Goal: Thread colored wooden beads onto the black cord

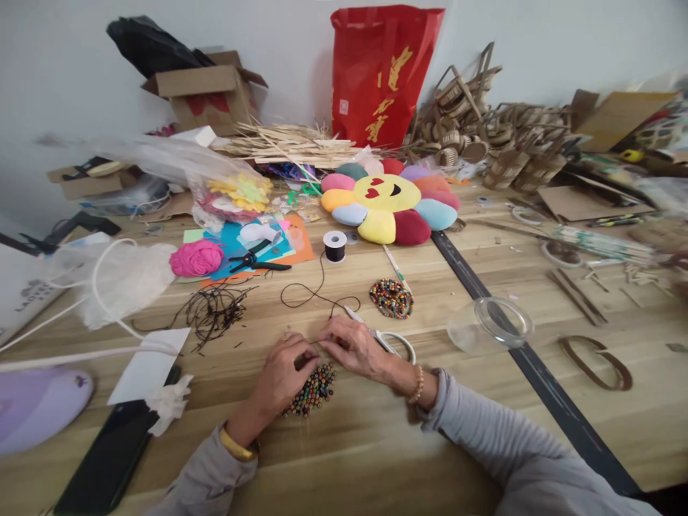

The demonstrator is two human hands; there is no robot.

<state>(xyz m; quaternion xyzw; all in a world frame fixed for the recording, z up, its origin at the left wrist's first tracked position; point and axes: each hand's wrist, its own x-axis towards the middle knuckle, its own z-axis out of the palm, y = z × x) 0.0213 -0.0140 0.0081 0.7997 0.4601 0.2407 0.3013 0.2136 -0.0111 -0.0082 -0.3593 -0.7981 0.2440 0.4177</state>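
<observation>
My left hand is closed in a pinch, just above and left of a heap of small multicoloured beads. Opposite it, my right hand also pinches, its fingertips near those of the left. A thin black cord loops over the table from a white spool and runs to my fingers; a short dark length of it shows between the two hands. Whether a bead is on the cord there, I cannot make out. Scissors lie partly under my right hand. A coiled string of beads rests beyond them.
Black cord scraps, pliers and a phone lie to the left. A clear jar stands right, beside a long dark strip. A flower cushion and a red bag are at the back.
</observation>
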